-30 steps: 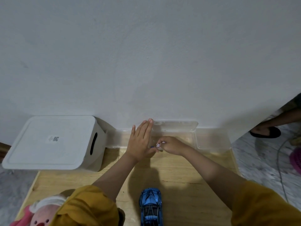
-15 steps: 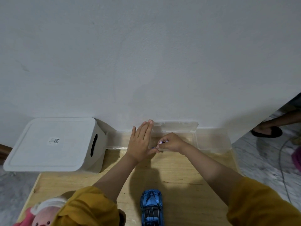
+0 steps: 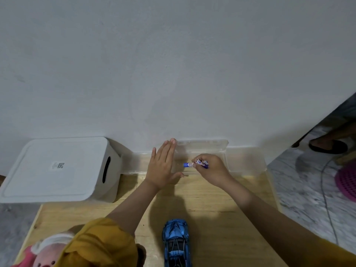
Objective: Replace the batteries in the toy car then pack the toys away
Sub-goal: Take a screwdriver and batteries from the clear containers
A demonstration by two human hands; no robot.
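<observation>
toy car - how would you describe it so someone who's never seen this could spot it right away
Start at the wooden board lying on the floor against the white wall. The toy car sits at the board's near edge, between the person's two forearms. It is the only glossy blue thing there; the neighbour to its left is a soft pink plush toy.

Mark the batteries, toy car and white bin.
batteries (image 3: 187, 164), head view, blue end sticking out of the right hand
toy car (image 3: 176, 241), head view, blue roof
white bin (image 3: 55, 166), head view, lid near label
</observation>
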